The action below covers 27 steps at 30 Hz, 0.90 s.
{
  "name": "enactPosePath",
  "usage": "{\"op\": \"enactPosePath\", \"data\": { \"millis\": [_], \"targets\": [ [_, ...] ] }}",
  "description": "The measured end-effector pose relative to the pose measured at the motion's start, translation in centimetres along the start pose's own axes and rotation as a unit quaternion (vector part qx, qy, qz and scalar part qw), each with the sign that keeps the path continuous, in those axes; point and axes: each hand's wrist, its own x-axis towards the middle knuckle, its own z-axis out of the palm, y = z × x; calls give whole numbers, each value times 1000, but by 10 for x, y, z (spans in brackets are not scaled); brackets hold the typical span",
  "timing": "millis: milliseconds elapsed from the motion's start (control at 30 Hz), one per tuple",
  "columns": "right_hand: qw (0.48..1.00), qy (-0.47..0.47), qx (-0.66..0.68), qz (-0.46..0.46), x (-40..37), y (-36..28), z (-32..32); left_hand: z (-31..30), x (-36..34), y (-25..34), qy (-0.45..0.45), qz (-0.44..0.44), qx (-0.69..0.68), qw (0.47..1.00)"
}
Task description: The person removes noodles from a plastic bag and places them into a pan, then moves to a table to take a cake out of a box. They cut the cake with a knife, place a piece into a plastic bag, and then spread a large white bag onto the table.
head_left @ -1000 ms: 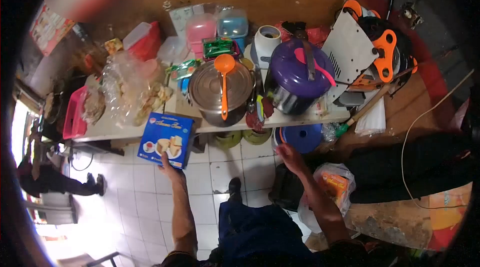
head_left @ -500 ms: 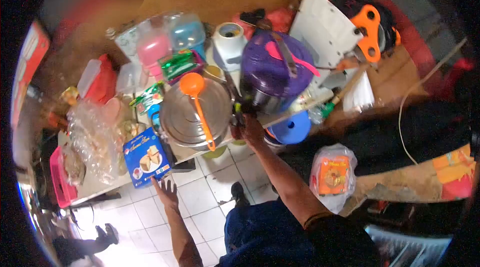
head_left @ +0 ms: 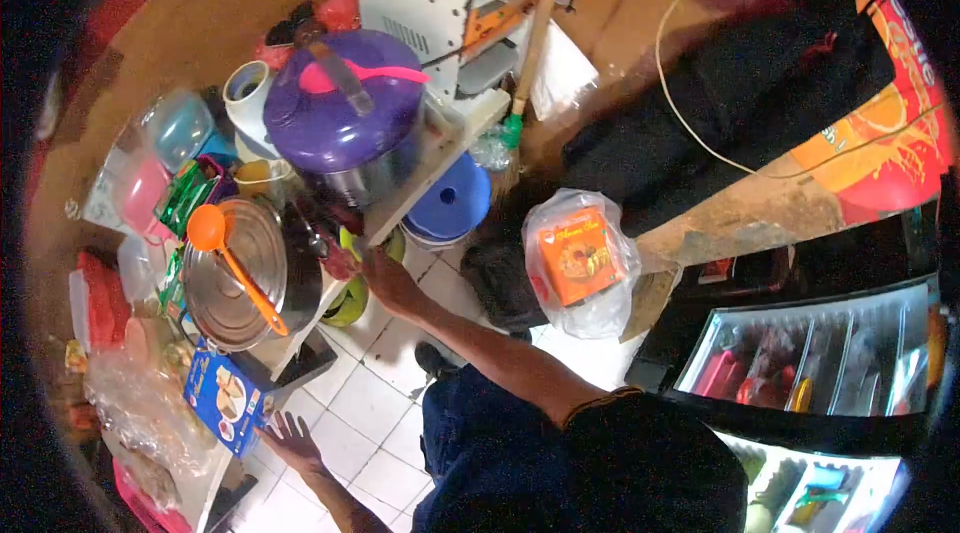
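My left hand [head_left: 290,441] has its fingers spread beside the lower edge of a blue box [head_left: 225,401] on the table's edge. My right hand [head_left: 372,268] reaches to the table edge between a steel pot and a purple-lidded pot [head_left: 345,108]; its fingers are blurred against dark and yellow-green items, so what they hold is unclear. An orange ladle [head_left: 235,268] lies across the steel pot's lid [head_left: 215,308]. A pink spoon [head_left: 375,75] rests on the purple lid.
Plastic bags [head_left: 140,388], containers [head_left: 180,128] and green packets [head_left: 190,198] crowd the table. A blue bucket lid [head_left: 450,198] is below its edge. A bagged orange box [head_left: 580,253] sits to the right, near a lit display fridge [head_left: 810,353]. A pale cable [head_left: 665,83] hangs beyond.
The view has swung to the right, so the table and pots appear further left and the lit fridge shows. My left hand stays near the blue box and my right hand stays at the table edge.
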Motion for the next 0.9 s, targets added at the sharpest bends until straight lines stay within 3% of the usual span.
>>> {"op": "enactPosePath", "data": {
  "millis": [33,67,100,167,233,300,333,367,400,433,467,533,600,667,700,767,800,867,900],
  "targets": [
    [999,-28,45,9,-18,5,-17,1,-6,-4,-4,-2,5,1000],
    [968,-149,150,132,-23,-7,-63,-2,-14,-10,-11,-12,6,1000],
    [898,-263,251,248,-28,-18,-114,-5,-21,-18,-19,-22,5,1000],
    [955,-199,157,152,-107,10,-121,-20,-31,-50,-44,-66,52,995],
    [903,-179,255,294,-149,3,-191,-31,-41,-99,-125,-132,134,974],
    [931,-172,185,262,-217,23,-233,-21,-66,-135,-279,-168,192,926],
    [911,-165,192,326,-222,18,-267,5,-85,-150,-371,-181,209,887],
    [886,-157,200,388,-226,13,-299,41,-100,-166,-354,-223,257,871],
    [825,-113,248,495,-267,31,-301,83,-116,-184,-335,-263,305,852],
    [816,-5,336,470,-294,45,-301,121,-135,-200,-332,-261,310,852],
    [782,-13,340,522,-293,48,-319,156,-154,-216,-397,-273,324,814],
    [852,-22,277,444,-315,82,-320,200,-187,-259,-526,-264,294,753],
    [854,-10,295,428,-329,115,-314,249,-224,-287,-526,-326,226,752],
    [854,43,314,413,-349,151,-293,267,-239,-340,-503,-330,137,787],
    [843,56,335,418,-345,160,-294,266,-249,-358,-502,-327,144,788],
    [844,57,299,442,-333,182,-296,267,-260,-385,-489,-113,210,839],
    [867,67,272,413,-341,201,-285,262,-252,-401,-489,-108,215,838],
    [839,66,246,480,-348,234,-270,244,-226,-441,-409,-64,418,809],
    [850,47,208,482,-335,231,-286,235,-216,-457,-389,-38,484,783]
  ]
}}
